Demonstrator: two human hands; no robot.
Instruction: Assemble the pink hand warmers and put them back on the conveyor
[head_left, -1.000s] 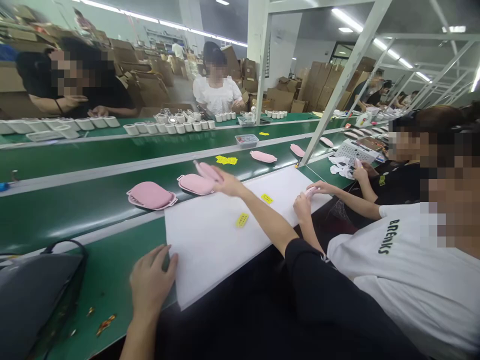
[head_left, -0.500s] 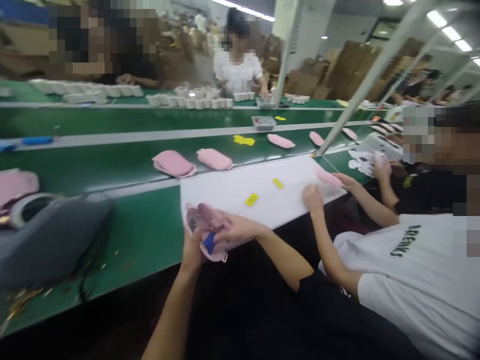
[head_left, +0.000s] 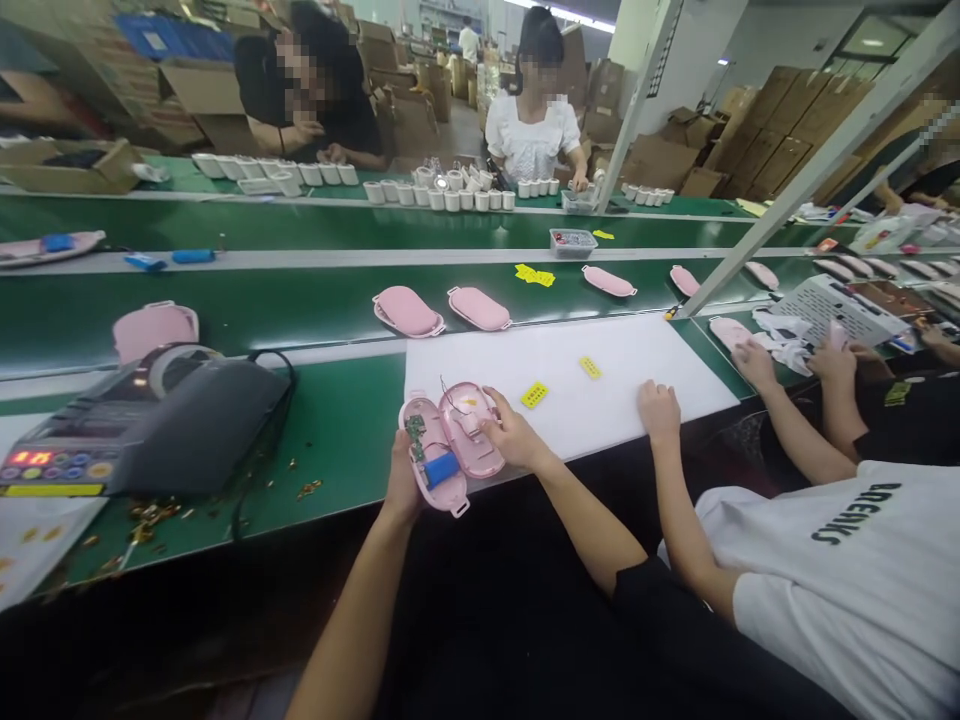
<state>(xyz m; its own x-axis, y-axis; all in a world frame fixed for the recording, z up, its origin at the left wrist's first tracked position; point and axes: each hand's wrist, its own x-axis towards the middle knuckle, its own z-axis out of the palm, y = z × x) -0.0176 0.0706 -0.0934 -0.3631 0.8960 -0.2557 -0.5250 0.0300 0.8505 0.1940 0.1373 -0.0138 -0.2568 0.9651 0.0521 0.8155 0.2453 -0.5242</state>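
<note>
Pink housing halves (head_left: 450,445): two oval shells, opened out side by side, insides up, held at near edge of green bench (head_left: 330,440), overlapping corner of white sheet (head_left: 570,375).

- Left half: green circuit board (head_left: 415,432) and blue cylindrical cell (head_left: 441,468) seated inside; thin wires running to the other half. Cupped from below and behind by left hand (head_left: 403,482), fingers closed around the shell edge.
- Right half: mostly bare interior, small fittings too fine to make out. Pinched along its right rim by right hand (head_left: 514,440), thumb on top.
- Stage, as judged: internals fitted, halves not yet closed together; closing and passing on apparently outstanding.
- On conveyor belt (head_left: 300,310) beyond the sheet: two closed pink units (head_left: 442,308), further ones well apart to the right.
- On the sheet: two yellow labels (head_left: 534,394), unattached.
- Left of the hands: grey tape dispenser (head_left: 150,420) with lit keypad, scraps scattered near it.
- Right: co-worker in white shirt, one hand (head_left: 658,410) flat on the sheet, other hand at another pink unit.
- Far side: rows of white cups (head_left: 442,195), two more people at work.
</note>
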